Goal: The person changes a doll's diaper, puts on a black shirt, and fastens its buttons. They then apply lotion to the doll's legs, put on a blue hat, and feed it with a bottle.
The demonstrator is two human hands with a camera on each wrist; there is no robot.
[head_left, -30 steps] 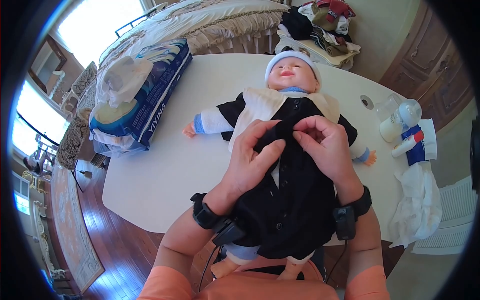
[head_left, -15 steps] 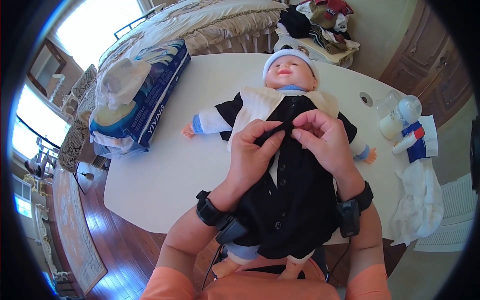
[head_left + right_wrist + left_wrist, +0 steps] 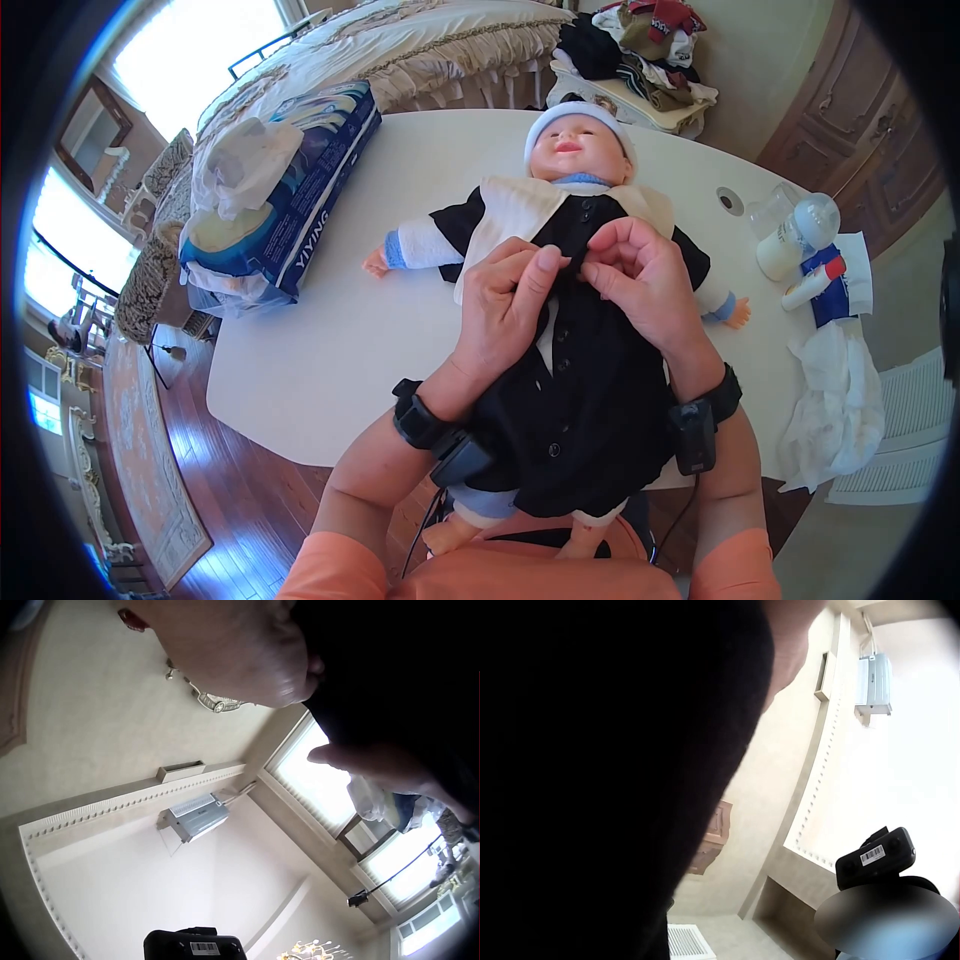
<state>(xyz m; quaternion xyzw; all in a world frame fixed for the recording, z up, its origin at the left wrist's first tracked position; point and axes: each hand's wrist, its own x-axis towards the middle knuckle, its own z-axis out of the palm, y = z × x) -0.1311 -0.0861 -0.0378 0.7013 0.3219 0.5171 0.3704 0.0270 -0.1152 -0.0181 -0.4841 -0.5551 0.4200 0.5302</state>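
A doll (image 3: 580,150) in a white cap lies on its back on the white table (image 3: 300,370), wearing a black buttoned garment (image 3: 600,400) with a cream collar. The left hand (image 3: 505,305) pinches the garment's front edge at chest height, thumb raised along the fingers. Close beside it, the right hand (image 3: 645,285) pinches the other side of the opening between thumb and fingers. Buttons show above and below the hands. In the left wrist view black cloth (image 3: 615,780) fills much of the frame; the right wrist view shows part of the right hand (image 3: 232,652).
A blue diaper pack (image 3: 290,200) with a white plastic bag on it stands at the table's left. At the right are a baby bottle (image 3: 800,235), a red-capped tube (image 3: 815,285) and crumpled white cloth (image 3: 835,410). Folded clothes (image 3: 650,50) lie on a stand behind.
The left thumb has lifted upward from the cloth, and both hands have stayed close together at the chest. The black fabric between them lies lower than before.
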